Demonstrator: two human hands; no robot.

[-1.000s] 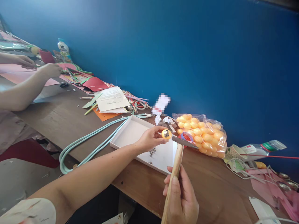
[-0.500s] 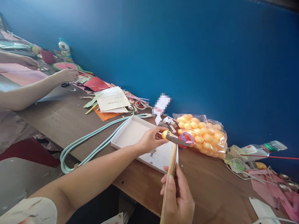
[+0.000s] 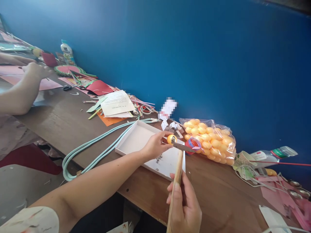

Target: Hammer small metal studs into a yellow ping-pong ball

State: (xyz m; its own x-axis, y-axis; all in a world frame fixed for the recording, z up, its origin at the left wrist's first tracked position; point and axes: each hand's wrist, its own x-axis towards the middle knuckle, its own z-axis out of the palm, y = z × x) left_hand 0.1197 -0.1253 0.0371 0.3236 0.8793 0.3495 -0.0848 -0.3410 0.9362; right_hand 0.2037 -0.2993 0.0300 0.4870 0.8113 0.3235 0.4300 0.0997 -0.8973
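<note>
Between the thumb and fingers of my left hand (image 3: 156, 147) is an orange table tennis ball (image 3: 170, 138), with small silvery pieces at its right side. My right hand (image 3: 186, 200) is wrapped round the wooden handle of a hammer (image 3: 184, 147), held upright. The hammer's narrow dark metal head lies beside the ball, its left end at or very close to the silvery pieces; I cannot tell whether they touch. Below both hands a shallow white box (image 3: 136, 136) rests on the table, with several small metal bits (image 3: 159, 158) inside.
A clear bag of orange balls (image 3: 211, 140) lies right of the box, near red and blue tape rolls (image 3: 193, 144). Pale blue cords (image 3: 97, 136) loop at left. Papers (image 3: 119, 103) and straws lie behind. A bottle (image 3: 264, 157) lies far right. A co-worker's arm (image 3: 21, 84) is at left.
The ball and hammer head have shifted slightly left, with my grips unchanged. The co-worker's near arm has drawn back left from the straws to the pink paper.
</note>
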